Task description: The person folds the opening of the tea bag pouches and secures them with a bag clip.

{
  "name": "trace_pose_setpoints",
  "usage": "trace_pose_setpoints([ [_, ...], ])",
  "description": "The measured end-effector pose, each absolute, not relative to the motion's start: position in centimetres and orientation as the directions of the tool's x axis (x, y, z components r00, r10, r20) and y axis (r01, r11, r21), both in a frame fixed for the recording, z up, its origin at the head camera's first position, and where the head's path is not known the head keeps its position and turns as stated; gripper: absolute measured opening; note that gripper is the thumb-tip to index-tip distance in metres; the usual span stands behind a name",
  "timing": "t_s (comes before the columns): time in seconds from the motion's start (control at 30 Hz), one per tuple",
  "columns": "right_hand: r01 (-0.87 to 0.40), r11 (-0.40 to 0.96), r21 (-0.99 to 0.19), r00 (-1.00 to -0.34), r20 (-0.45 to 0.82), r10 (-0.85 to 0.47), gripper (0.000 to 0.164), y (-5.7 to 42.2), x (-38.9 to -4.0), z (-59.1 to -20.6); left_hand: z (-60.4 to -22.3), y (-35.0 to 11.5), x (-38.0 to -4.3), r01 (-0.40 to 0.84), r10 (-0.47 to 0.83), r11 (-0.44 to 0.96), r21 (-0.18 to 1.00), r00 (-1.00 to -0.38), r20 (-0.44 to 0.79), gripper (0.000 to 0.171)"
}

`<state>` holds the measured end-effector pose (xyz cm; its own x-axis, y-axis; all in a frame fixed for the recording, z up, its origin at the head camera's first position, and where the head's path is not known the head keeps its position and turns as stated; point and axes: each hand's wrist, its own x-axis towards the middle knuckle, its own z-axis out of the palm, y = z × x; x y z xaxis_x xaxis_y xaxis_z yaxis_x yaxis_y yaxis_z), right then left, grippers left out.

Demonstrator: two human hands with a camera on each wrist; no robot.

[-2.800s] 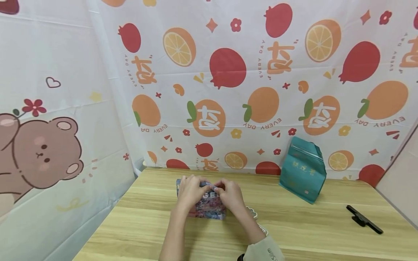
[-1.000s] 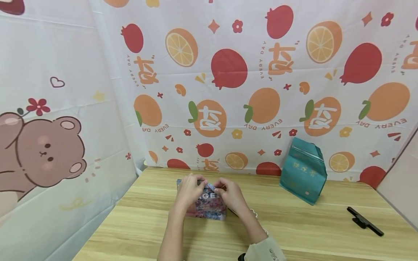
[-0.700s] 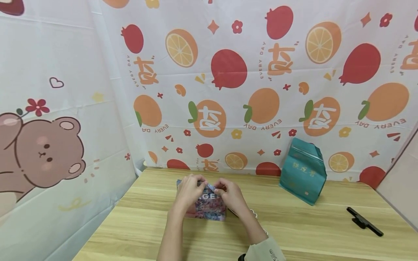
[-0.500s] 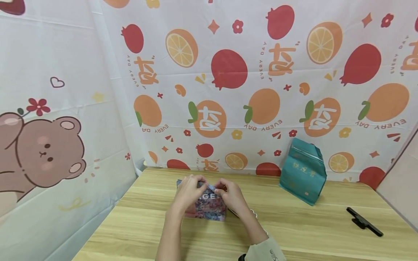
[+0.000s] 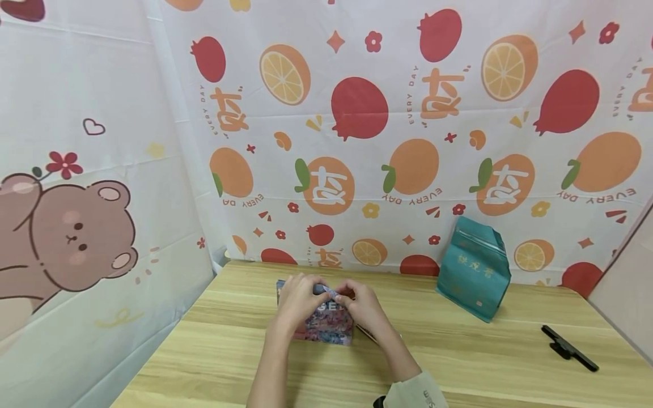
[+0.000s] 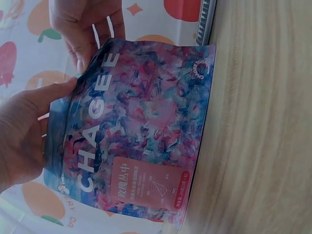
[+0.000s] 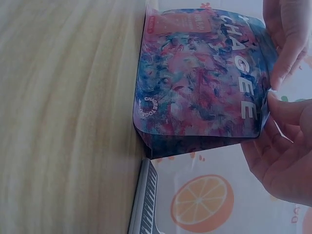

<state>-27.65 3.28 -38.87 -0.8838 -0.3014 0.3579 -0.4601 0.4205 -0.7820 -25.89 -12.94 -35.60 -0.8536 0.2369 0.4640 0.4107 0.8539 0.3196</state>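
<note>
A blue and pink stand-up pouch (image 5: 326, 326) lettered CHAGEE stands upright on the wooden table. In the head view my left hand (image 5: 298, 300) is at its upper left, and my right hand (image 5: 359, 306) is at its upper right. Thumb and fingers of each hand pinch the pouch's top edge, the thumbs close together near the right end. In the left wrist view, the pouch front (image 6: 141, 117) shows a pink label, and the left hand (image 6: 24, 134) grips its top. The right wrist view shows the right hand (image 7: 287, 156) holding the top corner.
A teal bag (image 5: 474, 269) stands at the back right of the table (image 5: 459, 362). Farther right lies a black bar with a clip-like piece (image 5: 568, 348). Beside the pouch, a flat pale thing with dark rows (image 7: 145, 200) is mostly hidden by my right forearm in the head view.
My left thumb has shifted slightly right along the top edge, closer to the right hand. Both hands keep pinching the pouch, which stays in place. The head view has shifted slightly.
</note>
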Motion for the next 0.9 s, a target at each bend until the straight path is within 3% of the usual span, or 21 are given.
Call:
trace_pose_setpoints([
  [0.47,-0.475,0.508,-0.718,-0.859,0.255,-0.443,0.010,4.8,-27.7,-38.4,-35.7,-12.6,-26.0,0.383,0.210,0.862,0.332,-0.865,0.455,0.011],
  [0.9,-0.494,0.597,-0.632,-0.868,0.398,-0.297,0.004,4.0,-27.7,-39.2,-35.9,-12.5,-25.9,0.418,0.243,0.857,0.302,-0.844,0.479,0.012],
])
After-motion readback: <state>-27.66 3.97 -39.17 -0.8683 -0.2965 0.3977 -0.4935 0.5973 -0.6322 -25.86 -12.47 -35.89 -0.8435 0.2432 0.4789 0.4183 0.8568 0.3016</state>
